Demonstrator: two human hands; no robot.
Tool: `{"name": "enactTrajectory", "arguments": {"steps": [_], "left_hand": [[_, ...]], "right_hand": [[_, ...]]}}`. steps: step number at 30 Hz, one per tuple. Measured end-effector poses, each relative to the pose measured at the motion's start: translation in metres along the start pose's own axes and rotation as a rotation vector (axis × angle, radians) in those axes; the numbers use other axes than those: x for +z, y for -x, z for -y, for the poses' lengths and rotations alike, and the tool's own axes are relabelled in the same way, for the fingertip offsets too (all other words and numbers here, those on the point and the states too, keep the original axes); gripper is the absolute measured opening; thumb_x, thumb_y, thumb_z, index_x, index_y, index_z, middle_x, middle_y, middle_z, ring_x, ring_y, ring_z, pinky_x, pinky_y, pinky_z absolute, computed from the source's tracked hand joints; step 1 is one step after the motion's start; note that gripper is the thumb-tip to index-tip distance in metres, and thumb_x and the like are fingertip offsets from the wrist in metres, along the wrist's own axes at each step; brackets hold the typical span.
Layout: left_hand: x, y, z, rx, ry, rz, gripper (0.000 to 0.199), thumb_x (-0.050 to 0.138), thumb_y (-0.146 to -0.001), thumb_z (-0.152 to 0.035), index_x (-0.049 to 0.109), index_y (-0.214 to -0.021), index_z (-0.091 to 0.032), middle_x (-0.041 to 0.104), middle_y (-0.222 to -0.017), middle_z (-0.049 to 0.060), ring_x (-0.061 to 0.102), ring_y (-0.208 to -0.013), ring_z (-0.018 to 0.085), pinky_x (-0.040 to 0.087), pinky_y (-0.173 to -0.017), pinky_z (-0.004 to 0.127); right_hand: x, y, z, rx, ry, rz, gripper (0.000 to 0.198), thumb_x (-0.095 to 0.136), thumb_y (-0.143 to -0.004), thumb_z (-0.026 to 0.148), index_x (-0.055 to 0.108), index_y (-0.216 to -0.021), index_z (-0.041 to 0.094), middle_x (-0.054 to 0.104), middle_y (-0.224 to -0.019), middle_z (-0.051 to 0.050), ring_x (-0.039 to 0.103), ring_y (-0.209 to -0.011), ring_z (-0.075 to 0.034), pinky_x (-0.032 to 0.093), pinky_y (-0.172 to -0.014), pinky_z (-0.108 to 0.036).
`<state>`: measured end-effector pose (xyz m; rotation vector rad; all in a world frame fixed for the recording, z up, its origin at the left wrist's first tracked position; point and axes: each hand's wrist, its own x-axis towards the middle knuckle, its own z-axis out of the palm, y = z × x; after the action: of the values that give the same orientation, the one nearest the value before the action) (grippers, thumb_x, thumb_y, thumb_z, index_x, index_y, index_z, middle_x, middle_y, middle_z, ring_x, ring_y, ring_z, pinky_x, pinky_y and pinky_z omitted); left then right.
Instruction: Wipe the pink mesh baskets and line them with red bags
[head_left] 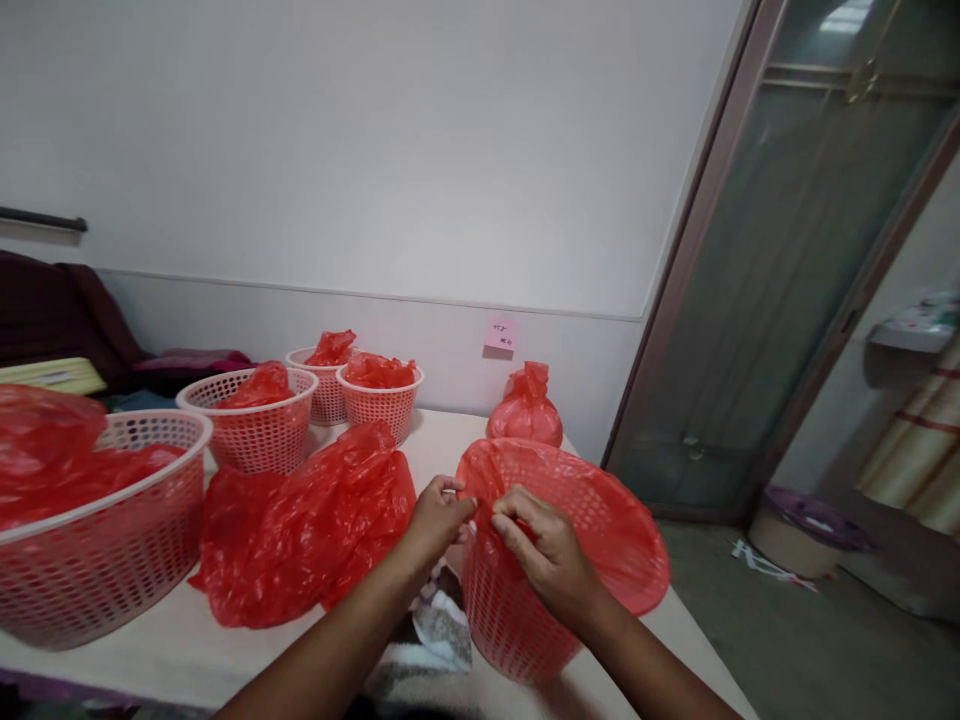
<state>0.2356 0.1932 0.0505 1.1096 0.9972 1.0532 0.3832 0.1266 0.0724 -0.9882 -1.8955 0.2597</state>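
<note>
A perforated plastic basket point(517, 635) stands upright at the front right of the table, lined with a thin red plastic bag point(622, 535) folded out over its rim. At the rim's left side, my left hand point(439, 515) pinches the bag's gathered edge. Just to the right, my right hand point(544, 550) is closed on the same edge, thumb against the curled fingers. A crumpled heap of red plastic bags point(307, 530) lies left of my left hand. Partly behind my left forearm is a grey and white cloth point(442, 630).
Several more baskets holding red bags stand on the left, including a large basket point(97, 560). A tied, filled red bag point(526, 405) sits by the wall under a pink note point(500, 335). Right of the table point(697, 650) are a glass door point(757, 300) and a floor bin point(799, 535).
</note>
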Motion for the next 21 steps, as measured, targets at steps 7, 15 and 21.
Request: {"name": "enactTrajectory", "arguments": {"steps": [7,15,21], "left_hand": [[-0.018,-0.004,-0.014,-0.056,-0.2,0.074,0.038,0.065,-0.082,-0.054,0.052,-0.08,-0.018,0.057,-0.071,-0.003,0.058,-0.059,0.012,0.047,-0.054,0.027],[-0.03,-0.005,-0.018,-0.15,-0.293,0.147,0.062,0.076,-0.054,-0.072,0.049,-0.07,-0.018,0.059,-0.057,-0.003,0.056,-0.044,0.012,0.044,-0.046,0.026],[-0.025,-0.004,-0.021,-0.168,-0.279,0.125,0.036,0.074,-0.08,-0.041,0.049,-0.068,-0.017,0.055,-0.057,-0.007,0.053,-0.047,0.007,0.043,-0.048,0.021]], "right_hand": [[-0.004,0.018,0.013,-0.072,0.202,0.204,0.016,0.046,-0.098,0.018,0.06,-0.09,0.021,0.062,-0.086,-0.002,0.057,-0.08,-0.016,0.043,-0.072,-0.028],[-0.028,0.037,0.015,-0.067,0.253,0.009,0.018,0.047,-0.094,0.014,0.062,-0.1,0.021,0.065,-0.092,-0.006,0.06,-0.088,-0.02,0.047,-0.079,-0.032],[-0.094,0.052,-0.033,0.229,0.499,-0.428,0.019,0.05,-0.089,0.025,0.064,-0.101,0.019,0.064,-0.102,-0.011,0.059,-0.101,-0.028,0.044,-0.094,-0.045]]}}
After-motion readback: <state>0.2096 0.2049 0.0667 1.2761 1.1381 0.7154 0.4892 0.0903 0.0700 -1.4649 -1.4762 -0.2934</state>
